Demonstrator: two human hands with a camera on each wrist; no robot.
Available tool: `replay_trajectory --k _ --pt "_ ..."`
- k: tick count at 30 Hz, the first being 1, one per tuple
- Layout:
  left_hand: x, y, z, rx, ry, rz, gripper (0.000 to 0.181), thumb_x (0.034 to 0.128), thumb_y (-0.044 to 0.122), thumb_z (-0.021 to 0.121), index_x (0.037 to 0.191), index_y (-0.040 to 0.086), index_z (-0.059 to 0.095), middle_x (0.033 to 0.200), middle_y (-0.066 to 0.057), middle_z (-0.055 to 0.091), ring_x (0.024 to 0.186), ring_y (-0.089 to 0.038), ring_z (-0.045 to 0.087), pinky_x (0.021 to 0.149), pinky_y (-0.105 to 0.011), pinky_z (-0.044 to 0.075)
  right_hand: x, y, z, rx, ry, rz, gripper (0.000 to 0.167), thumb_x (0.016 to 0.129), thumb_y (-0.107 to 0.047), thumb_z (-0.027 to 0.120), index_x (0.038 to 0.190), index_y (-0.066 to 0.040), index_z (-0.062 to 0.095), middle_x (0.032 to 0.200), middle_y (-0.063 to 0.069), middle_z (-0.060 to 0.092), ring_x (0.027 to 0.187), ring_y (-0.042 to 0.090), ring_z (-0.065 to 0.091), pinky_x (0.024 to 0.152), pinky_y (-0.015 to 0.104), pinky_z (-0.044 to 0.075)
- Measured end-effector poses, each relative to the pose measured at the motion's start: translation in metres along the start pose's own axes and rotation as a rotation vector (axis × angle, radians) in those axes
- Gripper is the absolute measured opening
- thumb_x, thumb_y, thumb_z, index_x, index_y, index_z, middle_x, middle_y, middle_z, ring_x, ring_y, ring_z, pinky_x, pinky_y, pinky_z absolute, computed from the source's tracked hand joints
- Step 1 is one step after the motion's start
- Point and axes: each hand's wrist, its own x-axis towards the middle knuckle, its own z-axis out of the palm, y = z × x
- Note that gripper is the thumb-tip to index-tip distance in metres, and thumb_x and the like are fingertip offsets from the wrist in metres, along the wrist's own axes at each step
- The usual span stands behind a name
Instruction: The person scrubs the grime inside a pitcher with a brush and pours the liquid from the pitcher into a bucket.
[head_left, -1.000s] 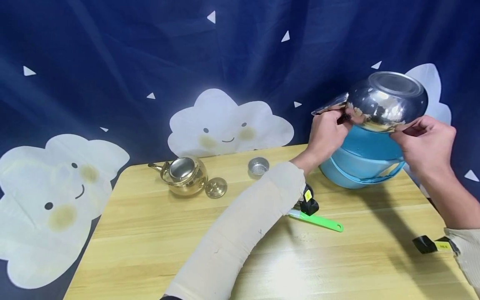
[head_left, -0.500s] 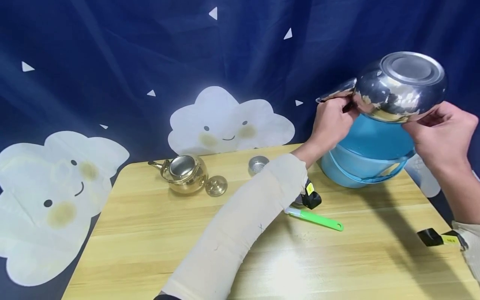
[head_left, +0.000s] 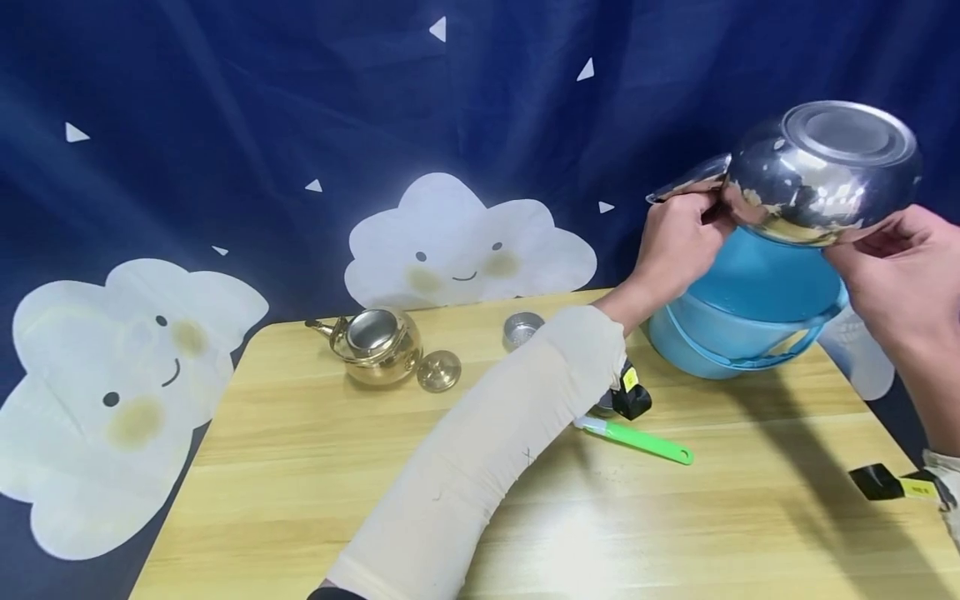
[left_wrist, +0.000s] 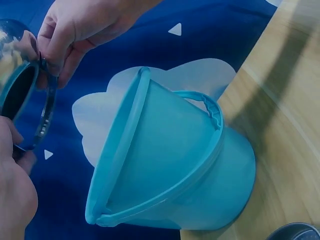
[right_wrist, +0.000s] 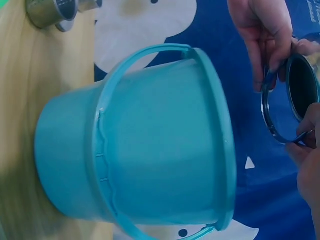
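Base up, a shiny rounded metal pot (head_left: pixel 817 196) is held above a light blue bucket (head_left: pixel 750 312). My left hand (head_left: pixel 678 246) grips the pot's rim from the left, while my right hand (head_left: pixel 900 262) pinches its right edge. The dark mouth of the pot faces the bucket in the left wrist view. A thin, shiny curved piece (head_left: pixel 693 179) sticks out left of the pot at my left fingers; the wrist views show a narrow curved rim (right_wrist: pixel 270 115) beside the mouth, its exact kind unclear. The bucket's inside is mostly hidden.
On the table (head_left: pixel 300 483) stand a gold teapot (head_left: pixel 382 354) without its lid, a gold lid (head_left: pixel 438 371) and a small metal strainer cup (head_left: pixel 522 332). A green-handled tool (head_left: pixel 648 442) lies nearer, its head hidden behind my left sleeve. A patterned blue curtain (head_left: pixel 225 125) hangs behind.
Both hands have lifted the pot up and to the right over the bucket, and its base has tilted a little more towards me. The table items stay put; the view has shifted slightly.
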Motion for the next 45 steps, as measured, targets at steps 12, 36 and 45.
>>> replay_trajectory --k 12,36,45 --pt "0.000 -0.005 0.003 0.110 -0.092 -0.069 0.012 0.0983 0.026 0.064 0.089 0.023 0.070 0.088 0.012 0.065 0.080 -0.004 0.059 0.069 -0.014 0.044 -0.001 0.013 0.009 -0.020 0.029 0.013 0.040 0.079 -0.002 0.071 0.068 -0.039 0.061 0.070 -0.040 0.059 0.065 -0.024 0.057 0.066 -0.003 0.044" --pt "-0.003 -0.012 -0.037 0.178 -0.144 -0.087 0.038 0.1012 0.030 0.055 0.065 0.020 0.049 0.062 0.008 0.048 0.063 -0.007 0.054 0.060 -0.018 0.040 0.004 -0.028 0.026 0.110 -0.035 0.173 0.030 0.085 -0.004 0.072 0.074 -0.032 0.070 0.065 -0.032 0.066 0.060 -0.016 0.065 0.062 0.003 0.050" --pt "-0.004 -0.022 -0.062 -0.068 -0.237 -0.133 0.036 0.1043 0.034 0.060 0.075 0.014 0.064 0.073 0.005 0.070 0.067 -0.001 0.070 0.063 -0.011 0.052 0.006 -0.043 0.029 0.105 -0.220 0.189 0.028 0.091 -0.013 0.076 0.076 -0.036 0.070 0.066 -0.031 0.068 0.057 -0.012 0.067 0.057 0.006 0.050"
